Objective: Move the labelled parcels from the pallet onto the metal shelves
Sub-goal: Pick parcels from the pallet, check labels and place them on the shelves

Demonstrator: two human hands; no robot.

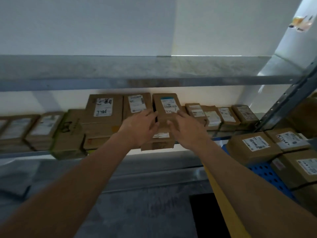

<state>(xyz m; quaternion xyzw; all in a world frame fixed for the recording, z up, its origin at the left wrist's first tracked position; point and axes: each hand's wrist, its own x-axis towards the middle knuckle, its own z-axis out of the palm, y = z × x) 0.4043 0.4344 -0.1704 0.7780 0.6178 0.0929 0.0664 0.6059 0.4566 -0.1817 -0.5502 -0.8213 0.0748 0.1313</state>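
A brown parcel (167, 107) with a blue-topped label lies on top of a stack on the middle metal shelf (20, 154). My left hand (140, 127) touches its left side and my right hand (187, 129) its right side, fingers fairly straight against the cardboard. Beside it on the left lie two bigger labelled parcels (104, 109). More labelled parcels (253, 145) sit on a blue perforated pallet (267, 174) at the lower right.
Smaller parcels (212, 115) line the shelf to the right, others (30, 129) to the left. An upper shelf (137, 73) holds nothing I can see. A dark upright post (288, 98) stands at the right. A yellow strip (223, 200) runs under my right arm.
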